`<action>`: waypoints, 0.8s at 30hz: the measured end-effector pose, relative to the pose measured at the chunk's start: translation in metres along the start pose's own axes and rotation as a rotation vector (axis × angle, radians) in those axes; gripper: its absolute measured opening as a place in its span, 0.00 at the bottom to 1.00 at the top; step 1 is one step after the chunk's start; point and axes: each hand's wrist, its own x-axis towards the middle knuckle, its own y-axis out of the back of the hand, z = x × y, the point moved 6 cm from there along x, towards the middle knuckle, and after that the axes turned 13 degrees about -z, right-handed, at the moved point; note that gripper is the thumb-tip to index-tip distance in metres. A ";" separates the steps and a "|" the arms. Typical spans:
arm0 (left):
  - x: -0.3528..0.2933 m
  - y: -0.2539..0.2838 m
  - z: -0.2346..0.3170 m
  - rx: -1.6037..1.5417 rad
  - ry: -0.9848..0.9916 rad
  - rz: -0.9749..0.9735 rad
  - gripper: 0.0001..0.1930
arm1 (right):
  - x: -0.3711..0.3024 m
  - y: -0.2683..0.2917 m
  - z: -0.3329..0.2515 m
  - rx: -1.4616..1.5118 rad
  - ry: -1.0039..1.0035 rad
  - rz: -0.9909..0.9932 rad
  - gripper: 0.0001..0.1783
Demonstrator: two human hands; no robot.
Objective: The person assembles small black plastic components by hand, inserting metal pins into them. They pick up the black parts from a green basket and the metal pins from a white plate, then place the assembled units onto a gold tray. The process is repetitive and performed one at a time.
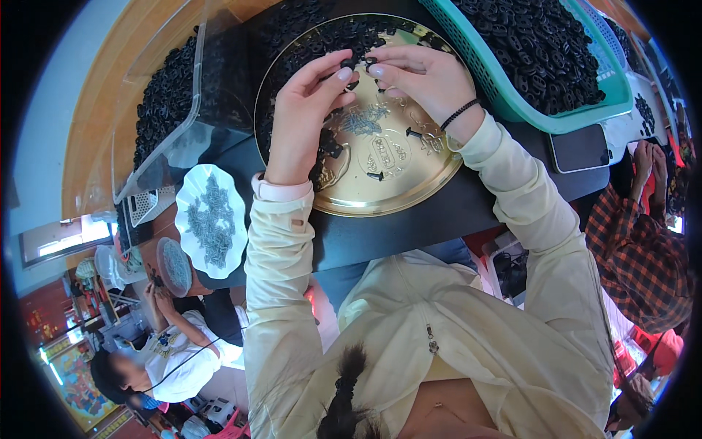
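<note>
Above a round gold tray (395, 197), my two hands work close together with their fingertips almost meeting. My left hand (311, 99) is closed in a pinch on a small black plastic piece (348, 64). My right hand (428, 77) pinches another small black plastic piece (371, 63); fingers partly hide both pieces. Below the fingers lies a small heap of thin silvery metal pieces (364, 119), like tiny springs. Loose black plug-shaped pieces (376, 176) lie on the tray, and many black plastic parts (369, 33) cover its far side.
A teal basket (504, 106) heaped with black looped parts stands right of the tray, a phone (580, 148) below it. At left are a clear bin (194, 95) of black parts and a white scalloped dish (191, 252) of silvery pieces. Other people sit at both sides.
</note>
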 end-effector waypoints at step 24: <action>-0.008 -0.006 0.000 -0.031 0.024 0.046 0.15 | -0.001 -0.006 0.000 0.086 0.005 -0.068 0.15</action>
